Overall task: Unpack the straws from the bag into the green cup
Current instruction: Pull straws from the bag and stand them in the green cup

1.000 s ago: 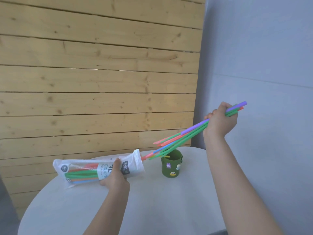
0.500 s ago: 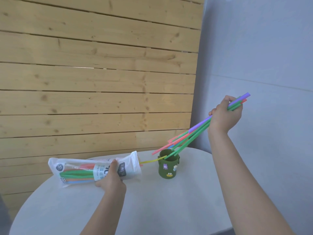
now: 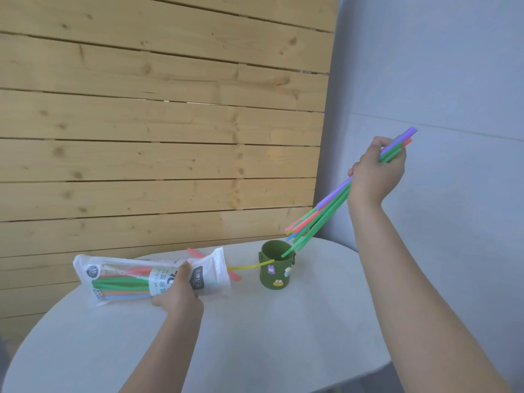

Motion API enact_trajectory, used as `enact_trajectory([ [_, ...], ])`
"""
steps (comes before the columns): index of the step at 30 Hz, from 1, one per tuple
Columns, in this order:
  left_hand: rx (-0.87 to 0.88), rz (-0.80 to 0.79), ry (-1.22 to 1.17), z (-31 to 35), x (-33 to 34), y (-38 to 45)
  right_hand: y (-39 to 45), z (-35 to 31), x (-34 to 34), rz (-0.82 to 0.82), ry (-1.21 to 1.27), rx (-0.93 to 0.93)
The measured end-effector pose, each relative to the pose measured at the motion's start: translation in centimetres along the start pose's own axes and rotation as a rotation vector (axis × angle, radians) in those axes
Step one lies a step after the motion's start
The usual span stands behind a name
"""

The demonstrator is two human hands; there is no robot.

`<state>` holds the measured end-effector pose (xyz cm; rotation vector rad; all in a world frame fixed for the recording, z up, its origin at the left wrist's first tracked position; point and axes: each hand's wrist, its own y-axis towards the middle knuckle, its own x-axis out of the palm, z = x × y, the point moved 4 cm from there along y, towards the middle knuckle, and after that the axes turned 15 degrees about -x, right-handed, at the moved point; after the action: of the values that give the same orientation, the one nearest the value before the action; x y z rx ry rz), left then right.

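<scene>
My right hand (image 3: 375, 173) grips a bundle of coloured straws (image 3: 323, 211) near their upper ends, raised to the right of the cup. The bundle slants down to the left, and one green straw's tip reaches inside the green cup (image 3: 276, 272), which stands upright on the table with small stickers on its front. A yellow straw (image 3: 249, 266) sticks out from the bag's mouth to the cup's rim. My left hand (image 3: 177, 296) holds the plastic straw bag (image 3: 141, 277) lying sideways on the table, with green, orange and blue straws inside. A red straw (image 3: 195, 253) pokes out behind the bag's mouth.
The round white table (image 3: 269, 341) ends close behind the cup and at the right near my forearm. A wooden slat wall (image 3: 158, 123) stands behind, and a grey wall (image 3: 439, 80) to the right.
My right hand has risen and steepened the bundle, bringing its lower ends from beside the bag's mouth up over the cup. The bag stays on the table in my left hand.
</scene>
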<state>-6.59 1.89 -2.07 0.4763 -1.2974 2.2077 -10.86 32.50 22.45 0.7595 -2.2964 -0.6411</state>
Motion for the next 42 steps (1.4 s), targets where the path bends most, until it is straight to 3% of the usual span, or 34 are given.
enact_trajectory([
  [14,-0.001,0.029,0.025,0.1,-0.3,0.6,-3.1,4.3,3.7,-0.155,-0.156,-0.069],
  [26,0.016,0.000,0.007,0.3,0.0,1.9,-2.5,7.8,7.0,-0.185,-0.265,0.003],
  [33,0.016,-0.012,0.004,0.0,0.3,2.4,-3.9,9.6,7.7,-0.168,-0.250,0.009],
  [42,0.011,-0.015,0.011,-0.4,0.7,2.2,-7.2,10.8,7.0,-0.273,-0.219,-0.005],
])
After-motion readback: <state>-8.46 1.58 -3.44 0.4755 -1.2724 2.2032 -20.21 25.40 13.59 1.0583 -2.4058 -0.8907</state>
